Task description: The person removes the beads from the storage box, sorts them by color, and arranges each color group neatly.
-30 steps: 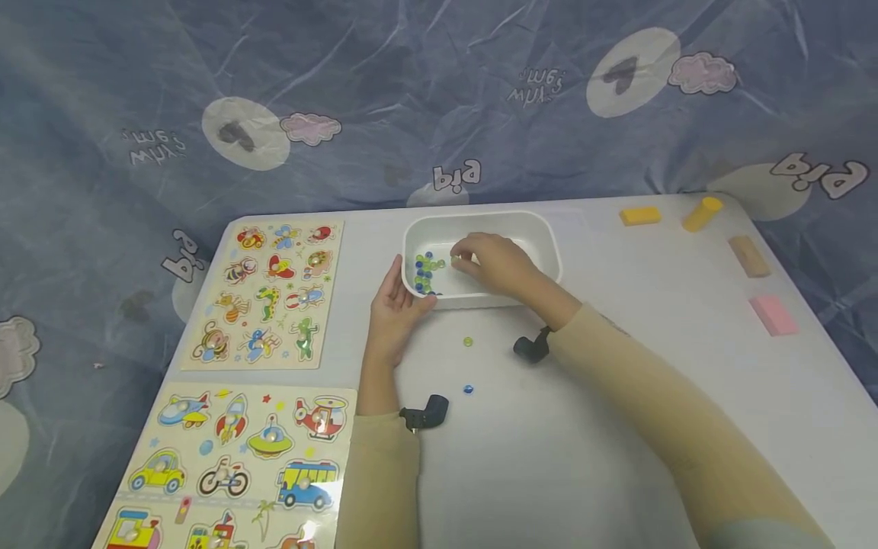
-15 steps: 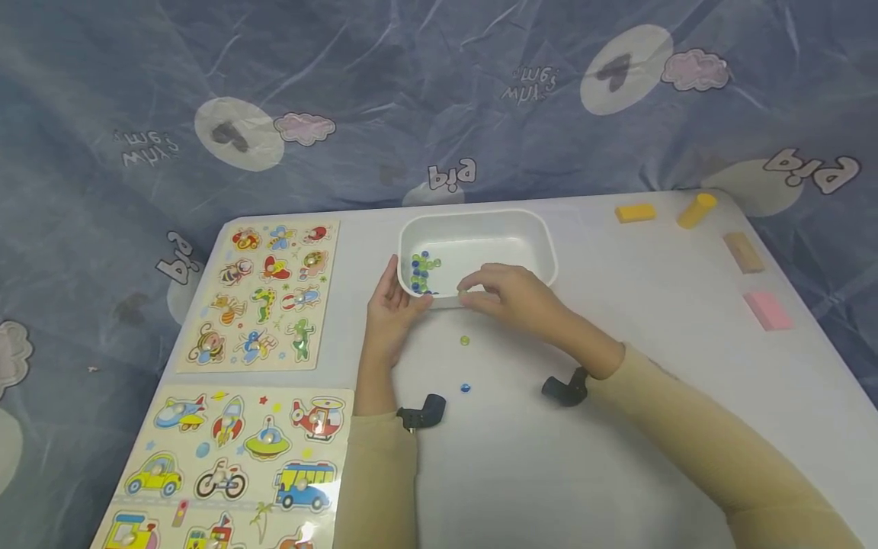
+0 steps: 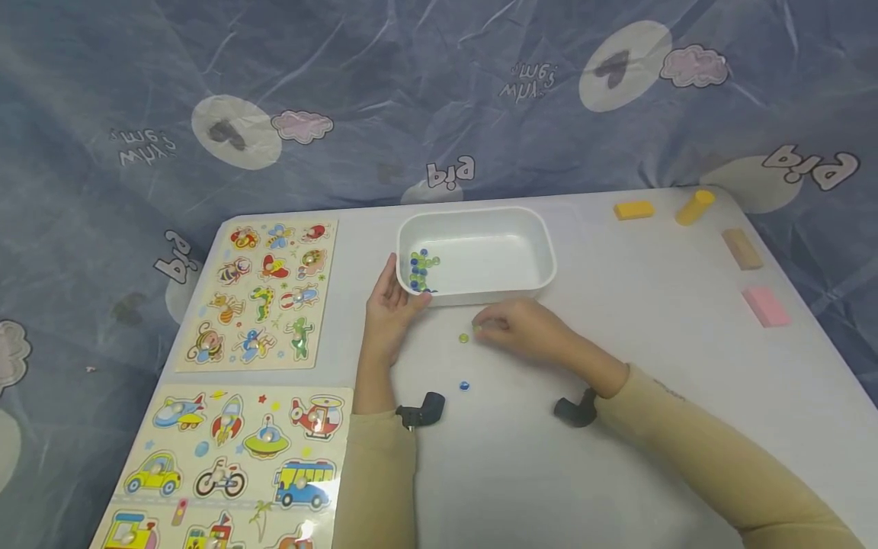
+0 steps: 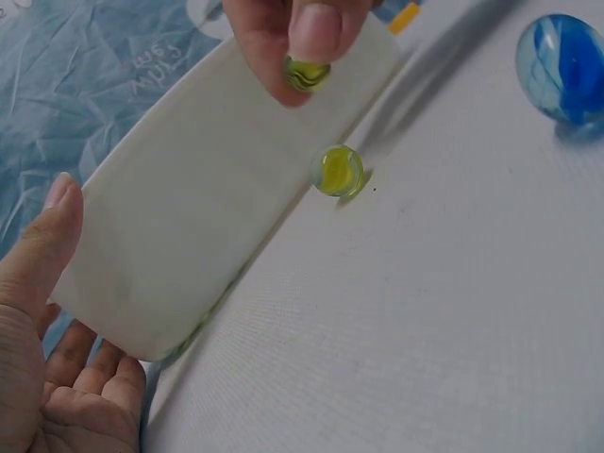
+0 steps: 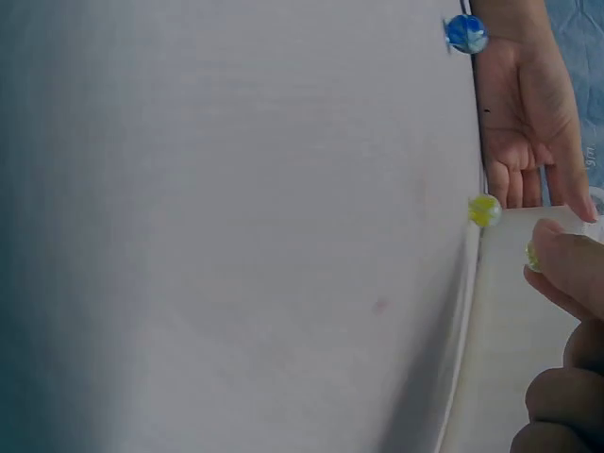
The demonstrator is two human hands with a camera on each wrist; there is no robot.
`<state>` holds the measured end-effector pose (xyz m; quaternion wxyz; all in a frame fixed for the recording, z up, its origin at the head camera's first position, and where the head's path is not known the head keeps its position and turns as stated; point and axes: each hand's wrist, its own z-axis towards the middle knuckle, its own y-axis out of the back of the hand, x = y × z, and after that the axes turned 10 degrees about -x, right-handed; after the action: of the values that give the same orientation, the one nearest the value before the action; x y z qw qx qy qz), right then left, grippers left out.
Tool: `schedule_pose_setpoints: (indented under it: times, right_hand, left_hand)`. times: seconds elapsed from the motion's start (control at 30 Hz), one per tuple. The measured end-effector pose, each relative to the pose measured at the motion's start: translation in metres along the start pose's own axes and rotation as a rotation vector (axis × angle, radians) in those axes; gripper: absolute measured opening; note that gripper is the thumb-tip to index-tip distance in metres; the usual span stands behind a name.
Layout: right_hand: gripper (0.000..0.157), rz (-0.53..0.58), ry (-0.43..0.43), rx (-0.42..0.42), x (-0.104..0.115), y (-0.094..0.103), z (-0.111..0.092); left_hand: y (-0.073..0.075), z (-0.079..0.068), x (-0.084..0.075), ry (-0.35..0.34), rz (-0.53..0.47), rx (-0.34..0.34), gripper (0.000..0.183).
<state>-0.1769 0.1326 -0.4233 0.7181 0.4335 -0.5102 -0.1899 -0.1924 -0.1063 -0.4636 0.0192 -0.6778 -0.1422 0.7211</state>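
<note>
My left hand [image 3: 392, 316] grips the left front corner of a white plastic tray [image 3: 494, 299], thumb at the rim and fingers low against its side. Blue and yellow-green glass marbles [image 3: 420, 268] are gathered at the left end inside it. In front of the tray my right hand [image 3: 524, 328] pinches a yellow-green marble [image 4: 307, 74] between thumb and forefinger. Close beside those fingertips, another yellow-green marble [image 3: 463, 338] lies on the table. A blue marble [image 3: 464, 386] rests nearer the person, between the two forearms.
Two wooden picture puzzles, one with insects [image 3: 264, 297] and one with vehicles [image 3: 226, 457], lie on the left. Yellow blocks [image 3: 634, 210], a brown block [image 3: 743, 248] and a pink block [image 3: 766, 306] stand along the right side. A patterned blue cloth [image 3: 411, 91] hangs behind the table.
My right hand has come out of the tray over its front rim, down toward the table, carrying a yellow-green marble. The left hand keeps its grip on the tray corner.
</note>
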Motion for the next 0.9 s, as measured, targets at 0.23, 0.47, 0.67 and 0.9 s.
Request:
schedule_pose_setpoints:
  times: [0.23,0.47,0.67,0.9]
  right_hand:
    - [0.019,0.020,0.000,0.014,-0.007,-0.007,0.001]
    - [0.018,-0.022,-0.004,0.047,-0.010,-0.012,0.003]
    - [0.020,-0.052,0.012,0.047,-0.008,-0.013,0.004]
    - [0.024,-0.068,0.015,0.038,-0.007,-0.013,0.003]
  left_hand:
    - [0.000,-0.001,0.000,-0.008,-0.012,0.005,0.091]
    - [0.001,0.000,-0.001,0.005,0.007,-0.002,0.091]
    - [-0.001,0.000,-0.001,0.004,-0.007,0.005,0.091]
    - [0.000,-0.001,-0.001,0.004,-0.018,0.005,0.091]
